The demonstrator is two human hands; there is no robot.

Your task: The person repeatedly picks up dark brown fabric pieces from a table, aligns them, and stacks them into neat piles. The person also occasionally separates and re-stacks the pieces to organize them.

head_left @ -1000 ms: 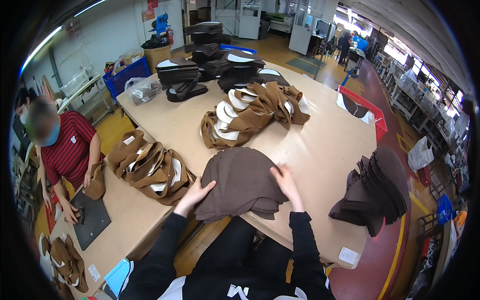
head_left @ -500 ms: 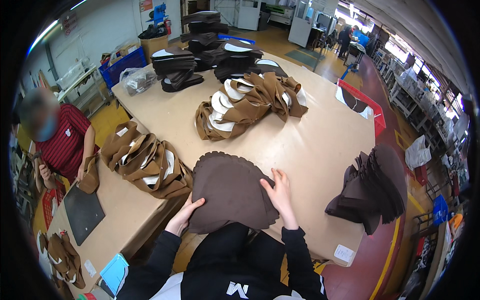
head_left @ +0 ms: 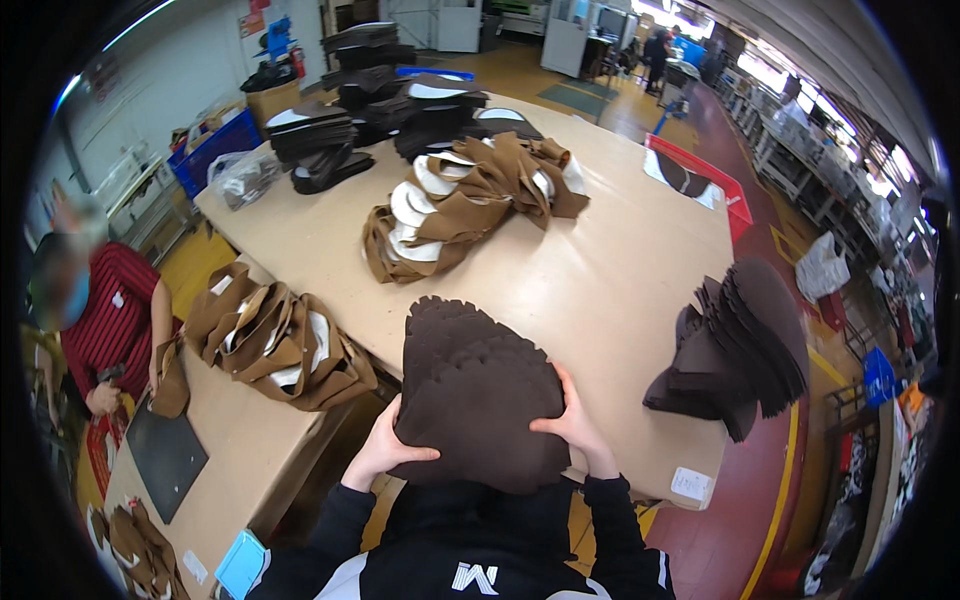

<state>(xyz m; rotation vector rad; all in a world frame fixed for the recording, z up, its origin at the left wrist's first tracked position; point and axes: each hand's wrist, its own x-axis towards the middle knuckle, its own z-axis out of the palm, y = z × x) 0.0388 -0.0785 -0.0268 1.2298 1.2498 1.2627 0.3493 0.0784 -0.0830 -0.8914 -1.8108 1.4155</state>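
Note:
A stack of dark brown cut shoe pieces (head_left: 485,405), with scalloped upper edges fanned into steps, is held against the near edge of the table, close to my body. My left hand (head_left: 388,445) grips its left side, thumb lying on top and fingers hidden at the side and beneath. On the opposite side my right hand (head_left: 578,425) holds it the same way, thumb on the top piece. A fanned pile of similar dark brown pieces (head_left: 740,345) stands to the right. Beyond the stack lies a heap of brown pieces with white linings (head_left: 470,205).
Dark stacked pieces (head_left: 315,140) stand at the table's far left. Another brown heap (head_left: 275,340) rests on the left table (head_left: 250,450), beside a black board (head_left: 165,455). A person in a striped red shirt (head_left: 120,320) works there. A red crate (head_left: 740,205) adjoins the right edge.
The stack has been shifted and its pieces fanned into steps. My right hand has gone from resting open-fingered on its edge to gripping its side; the left thumb reaches further over the top.

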